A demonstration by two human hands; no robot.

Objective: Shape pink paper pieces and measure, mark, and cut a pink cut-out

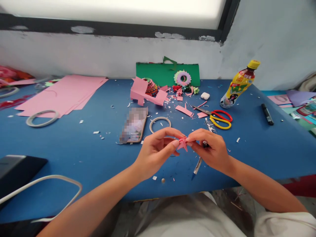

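Note:
Between my two hands is a small pink paper piece with pointed, cut strips, perhaps a paper flower. My left hand pinches its left side between thumb and fingers. From the other side, my right hand grips its upper right edge with thumb and fingertips. A pen shows below my right hand, partly hidden by it; whether the hand touches it I cannot tell. Just beyond my left hand lie a roll of tape and a phone. Red and yellow scissors rest beyond my right hand.
Pink paper sheets and another tape roll lie left. Behind are cut pink paper, a scalloped paper ring, green card and a white earphone case. A bottle and black marker stand and lie right.

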